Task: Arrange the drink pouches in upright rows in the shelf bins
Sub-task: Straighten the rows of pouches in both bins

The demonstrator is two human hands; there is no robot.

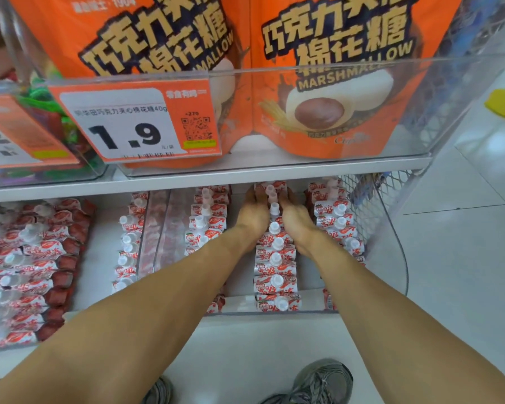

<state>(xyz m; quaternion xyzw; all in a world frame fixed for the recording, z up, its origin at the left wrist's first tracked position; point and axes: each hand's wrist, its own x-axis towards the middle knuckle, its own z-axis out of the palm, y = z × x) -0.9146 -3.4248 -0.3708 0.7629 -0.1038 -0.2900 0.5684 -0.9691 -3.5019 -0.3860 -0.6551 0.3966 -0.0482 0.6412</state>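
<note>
Flanking the middle pouch row (275, 258) at frame centre: left hand (252, 212) and right hand (295, 214) w/ fingers pressed flat on the rear pouches' sides, not curled. Row runs front-to-back in the bin (403, 258); both hands equally near.

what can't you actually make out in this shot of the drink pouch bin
- Fingertips of the left hand and right hand, head view: they reach under the upper shelf edge, so the grip on the rear drink pouches is hidden.
- Back of the clear bin: covered by that shelf.
- Left price tag: cut off by the frame edge.
- Small print on the marshmallow price tag: too small.
</note>
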